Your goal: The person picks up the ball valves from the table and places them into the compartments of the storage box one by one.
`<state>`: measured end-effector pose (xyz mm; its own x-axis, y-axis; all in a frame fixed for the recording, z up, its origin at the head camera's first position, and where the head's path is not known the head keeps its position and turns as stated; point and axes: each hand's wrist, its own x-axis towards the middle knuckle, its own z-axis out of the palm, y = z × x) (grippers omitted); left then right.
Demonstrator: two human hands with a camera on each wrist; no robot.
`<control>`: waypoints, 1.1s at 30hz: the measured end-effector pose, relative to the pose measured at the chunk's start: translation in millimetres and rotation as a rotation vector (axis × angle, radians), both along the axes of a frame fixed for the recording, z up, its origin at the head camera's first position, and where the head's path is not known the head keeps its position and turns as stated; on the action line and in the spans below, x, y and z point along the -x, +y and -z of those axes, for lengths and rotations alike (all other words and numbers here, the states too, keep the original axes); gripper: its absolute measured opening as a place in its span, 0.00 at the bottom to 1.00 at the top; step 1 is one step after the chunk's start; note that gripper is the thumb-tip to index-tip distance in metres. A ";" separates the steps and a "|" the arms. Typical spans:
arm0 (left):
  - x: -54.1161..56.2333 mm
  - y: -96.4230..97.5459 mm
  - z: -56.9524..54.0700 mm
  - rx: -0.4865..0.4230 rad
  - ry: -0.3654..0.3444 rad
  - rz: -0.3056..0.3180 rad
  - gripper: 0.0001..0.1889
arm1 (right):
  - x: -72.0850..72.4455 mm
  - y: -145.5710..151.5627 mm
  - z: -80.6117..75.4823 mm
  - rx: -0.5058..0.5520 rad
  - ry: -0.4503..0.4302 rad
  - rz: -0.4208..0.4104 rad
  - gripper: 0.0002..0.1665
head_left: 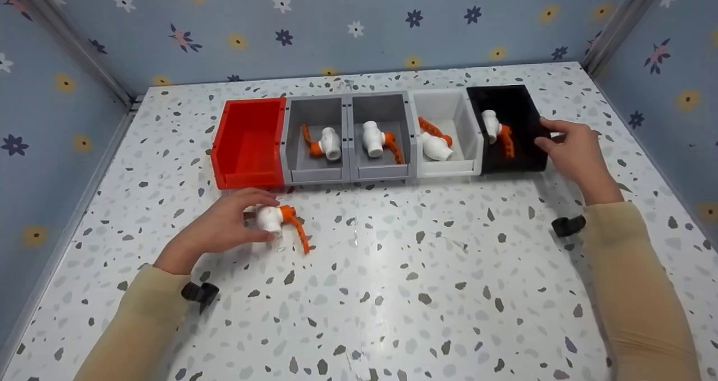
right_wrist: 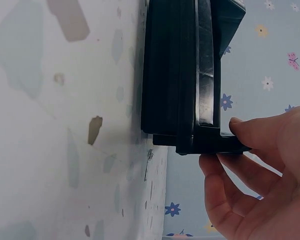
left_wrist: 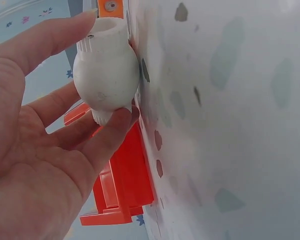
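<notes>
My left hand (head_left: 230, 221) pinches a white ball valve with an orange lever (head_left: 270, 219) between thumb and fingers, just in front of the red bin (head_left: 252, 139). In the left wrist view the valve's white body (left_wrist: 106, 75) sits close to the speckled tabletop, thumb at one end and fingers at the other. At the far right of the row, my right hand (head_left: 572, 145) grips the side wall of the black bin (head_left: 521, 165). Seen from the right wrist, the thumb and fingers (right_wrist: 217, 182) pinch that wall's edge. Another ball valve (head_left: 491, 124) lies inside the black bin.
Between the red and black bins stand two grey bins (head_left: 317, 175) (head_left: 381, 171) and a white bin (head_left: 449, 168), all side by side. Each of these contains one similar valve. Flower-patterned panels (head_left: 359, 10) enclose the table's back and sides.
</notes>
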<state>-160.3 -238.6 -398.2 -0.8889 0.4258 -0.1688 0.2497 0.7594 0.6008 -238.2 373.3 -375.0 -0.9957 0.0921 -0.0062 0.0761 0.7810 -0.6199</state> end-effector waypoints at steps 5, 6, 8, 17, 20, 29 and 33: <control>0.6 -1.3 0.8 -0.015 0.010 0.006 0.31 | 0.2 0.6 0.4 -0.006 0.000 -0.003 0.32; 0.7 -1.5 1.0 -0.020 0.011 0.006 0.31 | 0.2 0.7 0.6 -0.004 0.002 -0.004 0.32; 0.8 -2.1 1.4 -0.029 0.019 0.011 0.31 | 0.0 1.0 1.1 -0.003 0.009 -0.007 0.32; 1.9 -4.3 1.8 -0.069 0.048 0.028 0.30 | -0.4 1.8 2.3 -0.001 0.022 -0.011 0.32; 2.3 -5.1 0.4 -0.087 0.041 0.020 0.30 | -0.4 1.6 1.8 0.006 0.017 -0.011 0.32; 2.1 -5.4 -3.4 -0.091 0.042 0.013 0.29 | -0.3 1.8 0.7 0.006 0.013 -0.008 0.32; 2.7 -5.5 -7.2 -0.080 0.044 0.002 0.29 | 0.3 2.2 0.8 0.004 0.007 -0.004 0.32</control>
